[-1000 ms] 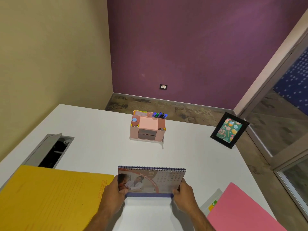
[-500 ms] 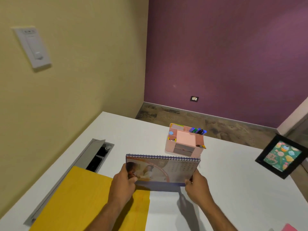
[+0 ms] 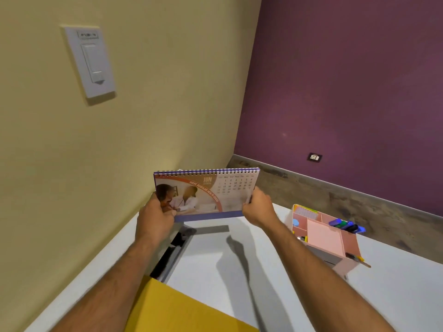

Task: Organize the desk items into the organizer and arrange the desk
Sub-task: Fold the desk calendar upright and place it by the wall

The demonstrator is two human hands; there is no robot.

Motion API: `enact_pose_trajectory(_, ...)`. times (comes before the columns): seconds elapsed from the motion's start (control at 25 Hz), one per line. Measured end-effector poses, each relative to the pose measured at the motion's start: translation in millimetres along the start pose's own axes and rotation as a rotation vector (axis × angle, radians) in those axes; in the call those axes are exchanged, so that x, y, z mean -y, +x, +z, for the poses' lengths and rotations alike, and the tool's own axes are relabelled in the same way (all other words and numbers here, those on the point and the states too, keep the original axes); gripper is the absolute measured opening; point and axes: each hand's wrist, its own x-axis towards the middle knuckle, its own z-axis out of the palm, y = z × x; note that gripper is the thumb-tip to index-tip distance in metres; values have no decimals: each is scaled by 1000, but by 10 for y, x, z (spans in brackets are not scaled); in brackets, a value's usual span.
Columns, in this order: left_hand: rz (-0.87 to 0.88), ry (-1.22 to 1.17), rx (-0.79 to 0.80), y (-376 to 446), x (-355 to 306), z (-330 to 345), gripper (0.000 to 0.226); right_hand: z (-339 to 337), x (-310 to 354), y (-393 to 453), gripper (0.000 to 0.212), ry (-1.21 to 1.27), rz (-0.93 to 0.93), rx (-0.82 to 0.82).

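We are holding the calendar (image 3: 208, 194) upright above the tabletop (image 3: 239, 271), left hand (image 3: 155, 218) gripping its 9 o'clock edge, right hand (image 3: 257, 207) gripping its 3 o'clock edge. The organizer (image 3: 328, 238) is sitting at 4 o'clock of the calendar, a folder (image 3: 182, 310) at 6 o'clock.

A beige wall (image 3: 143, 104) carrying a white switch plate (image 3: 90, 61) meets a purple wall (image 3: 347, 80) with a small socket (image 3: 314, 157). Grey-brown floor (image 3: 335, 200) lies beyond the white tabletop (image 3: 395, 295).
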Motion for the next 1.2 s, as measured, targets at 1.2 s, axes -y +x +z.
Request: enact_pose_trajectory(1.2, -103, 37, -61, 1496, 874, 680, 40, 1357, -307, 1751, 48, 65, 122, 61)
